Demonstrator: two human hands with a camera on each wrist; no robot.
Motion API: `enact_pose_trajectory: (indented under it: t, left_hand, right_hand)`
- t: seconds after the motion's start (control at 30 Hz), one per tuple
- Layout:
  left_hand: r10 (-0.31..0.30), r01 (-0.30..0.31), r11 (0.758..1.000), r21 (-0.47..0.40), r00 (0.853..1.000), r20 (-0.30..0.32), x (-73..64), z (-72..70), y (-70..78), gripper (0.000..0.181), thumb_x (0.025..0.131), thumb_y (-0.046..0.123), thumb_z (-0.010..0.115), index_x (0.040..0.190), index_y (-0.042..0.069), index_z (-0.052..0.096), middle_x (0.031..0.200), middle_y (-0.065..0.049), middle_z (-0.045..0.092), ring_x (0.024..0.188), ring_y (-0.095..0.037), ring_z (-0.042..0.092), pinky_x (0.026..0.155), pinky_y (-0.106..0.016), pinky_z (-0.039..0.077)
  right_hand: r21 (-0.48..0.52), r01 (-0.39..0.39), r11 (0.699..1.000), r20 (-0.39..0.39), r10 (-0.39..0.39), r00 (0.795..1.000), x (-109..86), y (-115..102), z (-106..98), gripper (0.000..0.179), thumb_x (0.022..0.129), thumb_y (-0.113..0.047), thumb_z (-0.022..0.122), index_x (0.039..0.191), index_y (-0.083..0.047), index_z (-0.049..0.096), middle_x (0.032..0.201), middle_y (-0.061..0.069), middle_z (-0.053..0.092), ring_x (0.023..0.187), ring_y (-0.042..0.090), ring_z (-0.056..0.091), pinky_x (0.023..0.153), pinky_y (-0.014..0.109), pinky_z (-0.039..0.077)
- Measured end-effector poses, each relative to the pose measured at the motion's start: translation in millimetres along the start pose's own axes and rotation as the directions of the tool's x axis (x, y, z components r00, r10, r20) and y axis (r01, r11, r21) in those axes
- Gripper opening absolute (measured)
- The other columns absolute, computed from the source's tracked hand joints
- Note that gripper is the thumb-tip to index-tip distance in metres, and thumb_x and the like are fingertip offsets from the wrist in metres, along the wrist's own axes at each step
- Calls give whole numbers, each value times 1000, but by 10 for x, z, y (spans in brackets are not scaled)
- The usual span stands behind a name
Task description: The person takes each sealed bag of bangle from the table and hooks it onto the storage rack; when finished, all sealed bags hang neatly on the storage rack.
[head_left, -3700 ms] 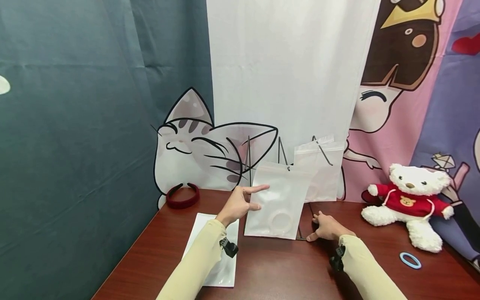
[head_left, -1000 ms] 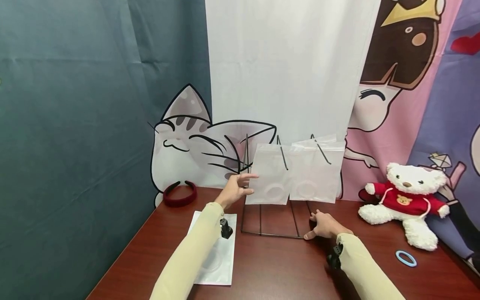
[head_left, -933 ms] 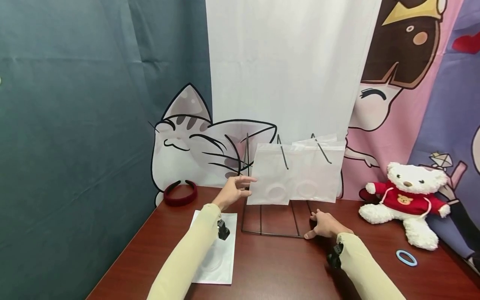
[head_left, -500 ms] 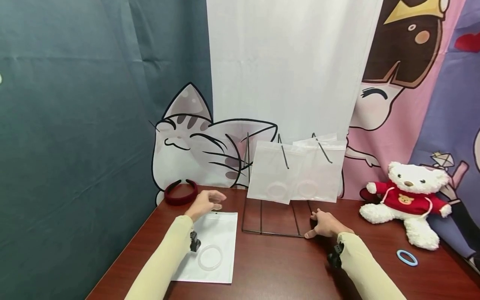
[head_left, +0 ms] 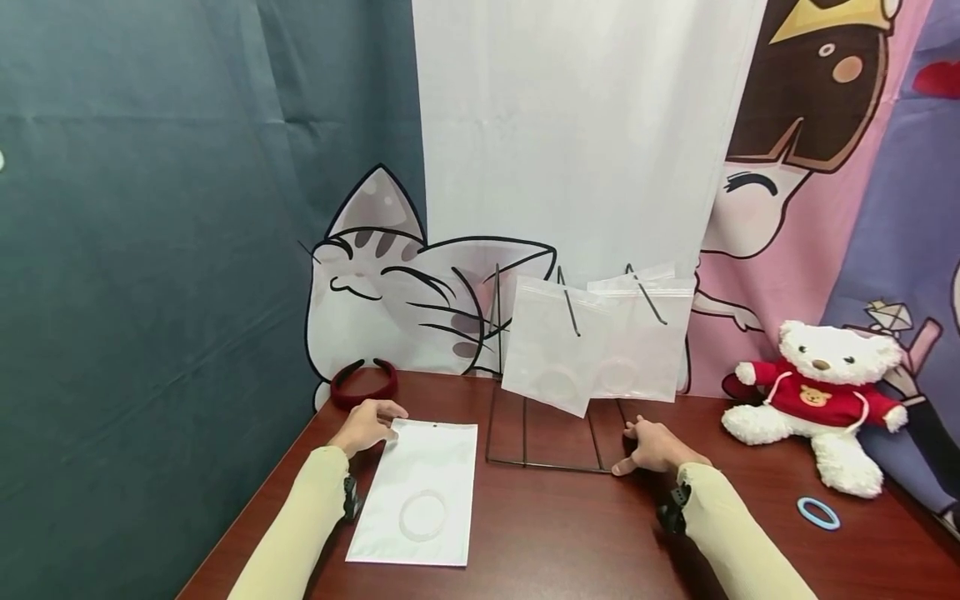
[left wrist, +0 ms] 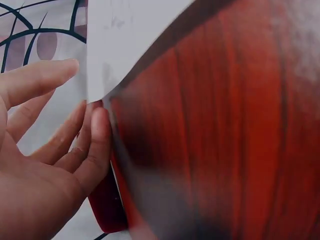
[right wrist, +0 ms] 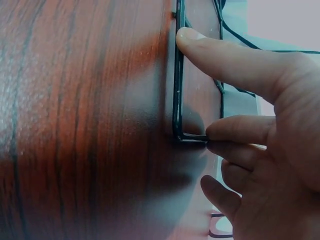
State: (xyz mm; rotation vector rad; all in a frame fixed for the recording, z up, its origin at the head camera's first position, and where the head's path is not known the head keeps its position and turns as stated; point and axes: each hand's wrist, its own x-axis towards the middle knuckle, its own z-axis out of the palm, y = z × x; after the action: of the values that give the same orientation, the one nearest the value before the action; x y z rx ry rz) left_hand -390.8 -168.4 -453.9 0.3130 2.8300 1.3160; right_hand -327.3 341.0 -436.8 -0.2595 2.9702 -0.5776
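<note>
My left hand (head_left: 367, 427) is beside the upper left corner of a flat white zip bag (head_left: 412, 462) lying on the table. In the left wrist view, its fingertips (left wrist: 101, 125) are right at the bag's corner, thumb and fingers apart. A ring shape (head_left: 422, 515) shows through this bag. My right hand (head_left: 658, 448) holds the front right corner of a black wire rack's base (head_left: 551, 467), thumb on the front rod, fingers at the side rod (right wrist: 194, 137). Two white zip bags hang from the rack's hooks, the left one (head_left: 551, 350) tilted and overlapping the right one (head_left: 648, 354).
A dark red headband (head_left: 363, 387) lies at the back left, behind my left hand. The rack's leftmost hook (head_left: 497, 308) bears no bag. On the right sit a white teddy bear (head_left: 817, 400) in a red hoodie and a light blue ring (head_left: 817, 513). Printed curtains hang behind.
The front bag went back along the middle hook and now hangs more tilted. My left hand left it and moved left and down to the bag on the table. My right hand stayed on the rack.
</note>
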Motion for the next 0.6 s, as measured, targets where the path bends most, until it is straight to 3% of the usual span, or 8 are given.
enact_pose_trajectory:
  t: [0.2,0.4,0.6]
  left_hand:
    - [-26,28,992,-120,1000,15,-53,-16,-19,34,86,-5,74,118,4,78,128,-21,69,111,-32,62,90,-44,57]
    - [5,10,983,-184,997,80,-118,-52,-38,25,96,4,70,120,3,77,131,-19,69,117,-31,62,100,-53,53]
    - [51,-18,975,-219,988,147,-138,-84,-44,30,95,1,70,124,1,74,131,-22,66,114,-30,60,93,-40,54]
  right_hand:
    - [12,5,1000,-6,-5,1000,-18,-12,1,84,76,-30,96,136,18,60,147,41,51,146,63,34,116,68,36]
    - [7,6,1000,-7,-6,1000,-15,-8,14,82,77,-30,95,135,18,61,146,41,53,145,64,36,115,68,37]
    - [9,0,1000,-6,0,1000,5,-4,10,84,76,-29,95,136,18,60,148,40,51,146,63,33,117,68,35]
